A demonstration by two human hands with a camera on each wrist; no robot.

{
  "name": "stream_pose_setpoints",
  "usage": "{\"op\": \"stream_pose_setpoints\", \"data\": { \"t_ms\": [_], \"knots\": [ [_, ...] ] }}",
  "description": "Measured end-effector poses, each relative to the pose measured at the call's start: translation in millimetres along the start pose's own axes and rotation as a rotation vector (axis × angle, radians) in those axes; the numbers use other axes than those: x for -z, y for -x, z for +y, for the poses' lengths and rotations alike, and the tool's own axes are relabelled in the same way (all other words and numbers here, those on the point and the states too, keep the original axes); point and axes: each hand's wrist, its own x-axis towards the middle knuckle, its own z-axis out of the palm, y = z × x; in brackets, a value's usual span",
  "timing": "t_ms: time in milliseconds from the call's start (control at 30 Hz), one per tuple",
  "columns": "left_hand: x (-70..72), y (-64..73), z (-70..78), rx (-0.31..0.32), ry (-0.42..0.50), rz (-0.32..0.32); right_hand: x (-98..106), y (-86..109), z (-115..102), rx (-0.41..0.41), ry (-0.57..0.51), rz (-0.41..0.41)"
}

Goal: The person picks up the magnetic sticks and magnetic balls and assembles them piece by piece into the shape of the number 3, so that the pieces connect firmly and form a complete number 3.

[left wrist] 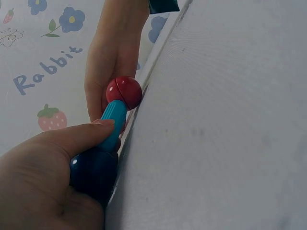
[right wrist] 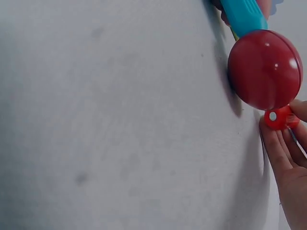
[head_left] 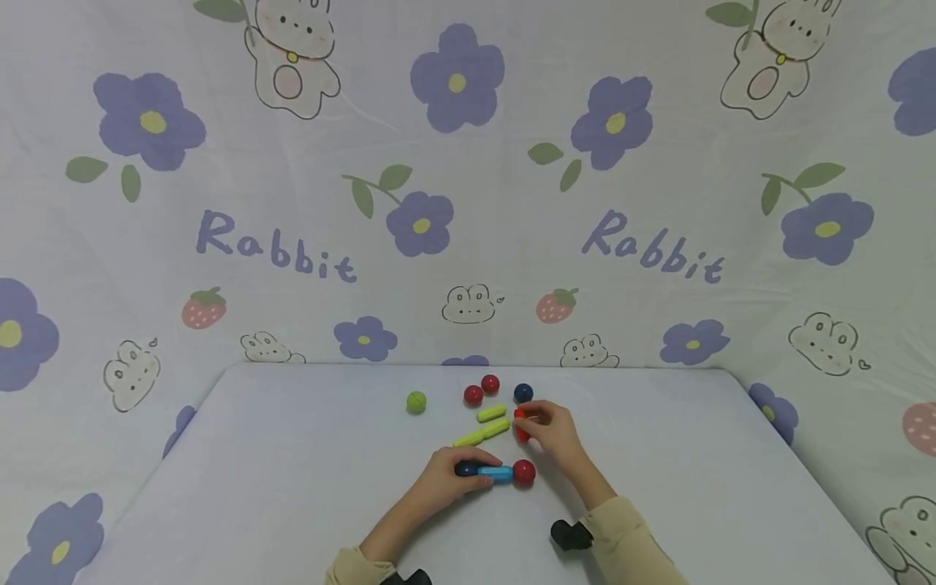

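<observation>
My left hand [head_left: 441, 481] grips a light blue rod [head_left: 497, 474] with a dark blue ball [head_left: 465, 469] at its near end and a red ball [head_left: 524, 473] at its far end. In the left wrist view the thumb lies along the light blue rod [left wrist: 113, 114], and the palm covers part of the dark blue ball [left wrist: 93, 172]. Between the thumb and fingers of my right hand [head_left: 560, 435] is a short red rod [head_left: 522, 435]. The right wrist view shows the round end of this red rod [right wrist: 275, 118] beyond the large red ball [right wrist: 265, 69].
Yellow-green rods [head_left: 491, 413] lie left of the right hand. Behind them are two red balls [head_left: 473, 396] and a dark blue ball [head_left: 523, 393]. A green ball [head_left: 416, 402] sits farther left. The white table [head_left: 256, 463] ends at a patterned cloth [head_left: 468, 268].
</observation>
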Motion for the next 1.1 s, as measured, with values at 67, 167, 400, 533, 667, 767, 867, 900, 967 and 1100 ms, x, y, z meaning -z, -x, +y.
{"op": "stream_pose_setpoints", "data": {
  "t_ms": [67,167,400,533,667,767,867,900,967,1100],
  "knots": [
    [0.1,0.2,0.9,-0.002,-0.004,0.0,1,1.3,2,-0.013,-0.018,0.001],
    [-0.1,0.6,1.4,-0.003,-0.008,0.001,2,3.9,4,-0.028,-0.032,0.001],
    [-0.9,0.2,-0.6,-0.004,-0.018,0.004,5,10.0,8,-0.053,-0.043,-0.005],
    [-0.9,-0.2,-1.5,-0.009,-0.022,0.005,6,12.3,9,-0.06,-0.049,-0.014],
    [-0.8,-0.1,-1.0,-0.012,-0.021,0.004,7,14.4,10,-0.063,-0.056,-0.025],
    [-0.9,0.0,-0.8,-0.009,-0.016,0.004,8,16.6,11,-0.069,-0.063,-0.03],
    [-1.0,-0.4,-1.5,-0.006,-0.014,0.005,8,18.7,11,-0.075,-0.076,-0.035],
    [-1.1,-0.5,-1.7,-0.005,-0.013,0.005,8,19.4,11,-0.075,-0.081,-0.038],
    [-1.1,-0.7,-2.0,-0.003,-0.017,0.005,8,20.7,11,-0.077,-0.085,-0.042],
    [-1.0,-0.5,-1.1,-0.001,-0.019,0.004,7,22.0,12,-0.077,-0.087,-0.039]
  ]
}}
